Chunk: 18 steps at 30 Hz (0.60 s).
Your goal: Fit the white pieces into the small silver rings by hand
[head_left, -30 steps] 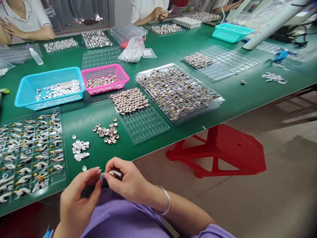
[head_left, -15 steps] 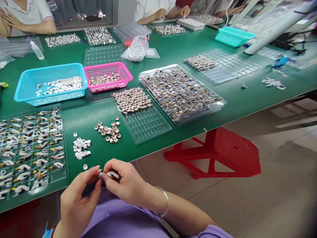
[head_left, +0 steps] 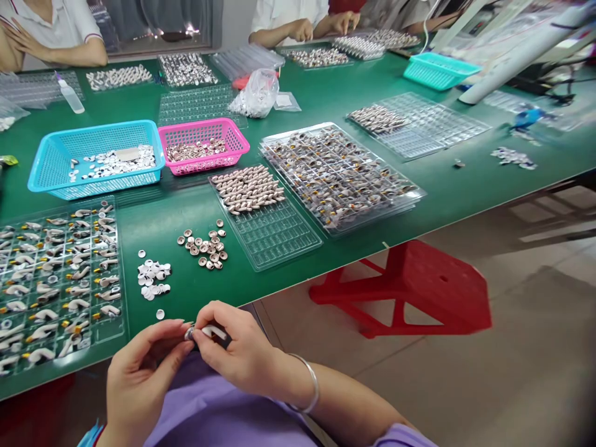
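Observation:
Just off the table's front edge, my right hand (head_left: 237, 347) pinches a white earbud piece (head_left: 215, 331) with a curved stem. Its small round grey end points toward my left hand (head_left: 144, 372). The left thumb and index fingertip close on that round end. Nearest to my hands on the table are a loose white disc (head_left: 160, 314) and a small pile of white discs (head_left: 153, 273). Behind them lies a cluster of beige round caps (head_left: 209, 245). On the left, a clear tray (head_left: 121, 310) holds rows of earbud pieces with yellow bits.
A blue basket (head_left: 40, 171) and a pink basket (head_left: 239, 144) hold small parts. Beige stems fill part of a clear tray (head_left: 284, 242); a stacked full tray (head_left: 372, 211) lies beside it. A red stool (head_left: 447, 279) stands below. Co-workers' hands (head_left: 344, 23) are across the table.
My left hand has tilted and shifted slightly left and down, its fingertips still at the earbud piece. The right hand barely moves. Across the table, a co-worker's hands have lowered toward a tray.

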Tool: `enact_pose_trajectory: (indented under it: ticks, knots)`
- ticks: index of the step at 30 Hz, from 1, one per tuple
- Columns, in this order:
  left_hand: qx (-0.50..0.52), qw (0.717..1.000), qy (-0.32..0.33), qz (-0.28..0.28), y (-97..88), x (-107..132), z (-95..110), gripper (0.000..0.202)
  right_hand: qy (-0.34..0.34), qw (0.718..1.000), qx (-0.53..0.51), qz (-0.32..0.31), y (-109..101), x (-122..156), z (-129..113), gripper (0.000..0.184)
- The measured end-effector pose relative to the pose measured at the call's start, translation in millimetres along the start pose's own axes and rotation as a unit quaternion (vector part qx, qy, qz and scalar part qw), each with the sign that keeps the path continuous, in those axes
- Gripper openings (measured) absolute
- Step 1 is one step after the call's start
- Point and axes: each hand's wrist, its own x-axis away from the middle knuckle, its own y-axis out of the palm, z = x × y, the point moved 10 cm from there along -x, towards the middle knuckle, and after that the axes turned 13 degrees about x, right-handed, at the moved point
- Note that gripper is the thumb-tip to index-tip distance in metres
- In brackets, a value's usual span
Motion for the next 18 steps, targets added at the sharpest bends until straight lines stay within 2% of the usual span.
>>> enact_pose_trajectory:
  ticks: [6,11,18]
  knots:
    - [-0.025,0.997,0.018,-0.069,12.8,-9,10,0.017,-0.004,1.0,-0.002,0.0,1,0,0,0.009]
    - [-0.052,0.995,0.037,-0.072,12.0,-9,13,0.014,-0.002,1.0,-0.002,-0.013,-1,0,-2,0.01]
    - [-0.067,0.993,0.08,-0.061,6.8,-6,14,0.021,-0.017,1.0,-0.002,-0.001,0,-2,-5,0.009]
